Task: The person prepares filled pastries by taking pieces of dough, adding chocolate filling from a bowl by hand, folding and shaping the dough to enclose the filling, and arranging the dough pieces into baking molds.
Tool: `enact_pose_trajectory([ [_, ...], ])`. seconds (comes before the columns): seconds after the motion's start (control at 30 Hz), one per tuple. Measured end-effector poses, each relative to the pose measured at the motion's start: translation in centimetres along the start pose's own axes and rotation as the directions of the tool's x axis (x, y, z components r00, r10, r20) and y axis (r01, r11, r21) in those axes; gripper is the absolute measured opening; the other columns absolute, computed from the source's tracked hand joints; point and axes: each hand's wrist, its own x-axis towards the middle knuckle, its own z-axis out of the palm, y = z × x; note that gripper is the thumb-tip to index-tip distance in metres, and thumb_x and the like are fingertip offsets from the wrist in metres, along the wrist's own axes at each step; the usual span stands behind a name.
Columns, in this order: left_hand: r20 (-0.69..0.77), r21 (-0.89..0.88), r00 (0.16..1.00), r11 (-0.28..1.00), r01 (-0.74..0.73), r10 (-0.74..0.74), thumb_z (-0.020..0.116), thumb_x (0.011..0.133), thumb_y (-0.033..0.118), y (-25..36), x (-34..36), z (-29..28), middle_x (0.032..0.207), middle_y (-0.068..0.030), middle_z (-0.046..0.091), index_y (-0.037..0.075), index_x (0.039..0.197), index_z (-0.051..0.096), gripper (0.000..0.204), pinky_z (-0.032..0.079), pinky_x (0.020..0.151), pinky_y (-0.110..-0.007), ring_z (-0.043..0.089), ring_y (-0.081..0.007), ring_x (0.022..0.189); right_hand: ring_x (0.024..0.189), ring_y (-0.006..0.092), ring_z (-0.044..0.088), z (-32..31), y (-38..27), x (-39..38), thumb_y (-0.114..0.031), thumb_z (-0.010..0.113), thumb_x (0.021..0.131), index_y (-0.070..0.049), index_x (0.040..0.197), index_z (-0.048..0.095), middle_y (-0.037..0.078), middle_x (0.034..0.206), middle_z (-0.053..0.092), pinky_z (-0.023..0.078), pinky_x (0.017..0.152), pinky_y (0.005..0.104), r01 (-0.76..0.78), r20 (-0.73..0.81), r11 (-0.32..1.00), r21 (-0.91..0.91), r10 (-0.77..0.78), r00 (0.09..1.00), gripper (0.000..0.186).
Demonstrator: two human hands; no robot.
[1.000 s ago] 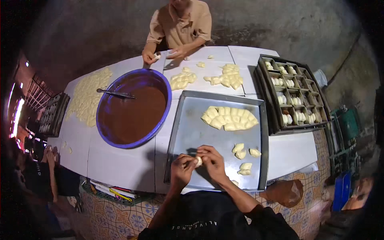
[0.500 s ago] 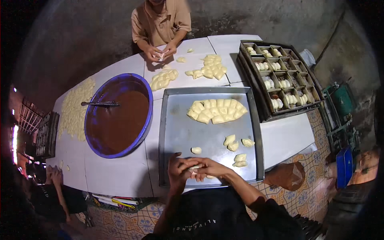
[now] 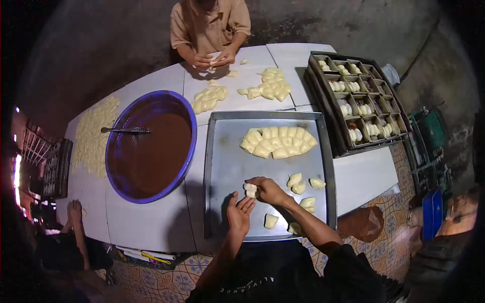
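My right hand reaches over the metal tray, its fingers closed at a pair of small pale dough balls set close together. Just in front of them my left hand is open, palm turned up, fingers stretched out and nothing in it. Beside my right forearm lie a loose dough piece and another one partly covered by the arm. More dough pieces sit farther right in the tray. Toward the tray's far side rests a cluster of joined dough pieces.
Left of the tray stands a blue basin of brown filling with a spatula in it. A dark rack of baking tins holds dough at the far right. Across the table a co-worker shapes dough; another person's hands are at left.
My hands have parted. The right moved forward to the dough ball on the tray, where two now sit together; the left opened. The co-worker's hands shifted slightly.
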Motion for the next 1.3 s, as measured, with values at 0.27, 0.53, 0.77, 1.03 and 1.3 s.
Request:
enact_pose_trajectory([
  [0.27, -0.19, 0.33, 0.941, 0.921, -0.206, 0.279, 0.055, 0.088, 0.02, 2.2, -3.0, -1.1, 0.103, -0.008, 0.06, 0.009, 0.115, 0.052, 0.029, 0.046, 0.081, -0.035, 0.06, -0.022, 0.094, 0.111, 0.0393, 0.051, -8.5, -2.2, -5.5, -0.022, 0.067, 0.078, -0.006, 0.119, 0.059, 0.02, 0.116, 0.058, 0.044, 0.091, 0.046, -0.535, -0.421, 0.676, -0.507, 0.347, 0.838, 0.046],
  [0.53, 0.227, 0.426, 0.876, 0.766, -0.482, 0.425, 0.055, 0.093, 0.017, 1.0, -4.5, 1.3, 0.107, -0.0087, 0.062, 0.004, 0.113, 0.057, 0.024, 0.045, 0.083, -0.03, 0.061, -0.0189, 0.097, 0.097, 0.025, 0.056, -4.3, -8.9, -5.3, -0.014, 0.078, 0.07, -0.006, 0.107, 0.065, 0.01, 0.103, 0.053, 0.048, 0.079, 0.0344, -0.145, -0.243, 0.984, 0.103, 0.166, 0.956, 0.04],
  [0.77, 0.516, 0.418, 0.695, 0.56, -0.715, 0.502, 0.059, 0.095, 0.012, 2.0, -7.3, 2.5, 0.107, -0.0058, 0.061, -0.005, 0.113, 0.062, 0.025, 0.045, 0.079, -0.022, 0.055, -0.0084, 0.094, 0.096, 0.0229, 0.059, 0.4, -13.7, -5.2, -0.009, 0.066, 0.086, -0.001, 0.11, 0.066, 0.013, 0.113, 0.054, 0.048, 0.085, 0.0315, 0.002, -0.368, 0.914, 0.406, 0.162, 0.916, 0.025],
  [1.03, 0.298, 0.754, 0.875, 0.468, -0.46, 0.381, 0.07, 0.083, 0.006, 3.9, -8.3, 2.5, 0.085, -0.0048, 0.068, -0.003, 0.095, 0.069, 0.015, 0.048, 0.069, -0.024, 0.061, -0.0105, 0.075, 0.111, 0.0218, 0.051, 2.0, -11.2, -2.7, -0.05, 0.038, 0.098, -0.003, 0.118, 0.061, 0.011, 0.128, 0.05, 0.042, 0.094, 0.035, 0.205, -0.295, 0.945, 0.254, -0.126, 0.947, 0.056],
  [1.3, 0.87, -0.116, 0.493, 0.971, 0.21, -0.003, 0.053, 0.076, 0.075, 7.8, -6.0, 3.7, 0.139, -0.0244, 0.043, -0.012, 0.137, 0.034, 0.107, 0.033, 0.109, -0.046, 0.043, -0.0351, 0.129, 0.137, 0.0268, 0.029, 1.1, -8.5, -1.5, -0.054, 0.075, 0.072, -0.011, 0.153, 0.01, 0.011, 0.153, 0.021, 0.03, 0.108, 0.0444, 0.03, 0.035, 0.571, 0.82, -0.101, 0.994, 0.112],
])
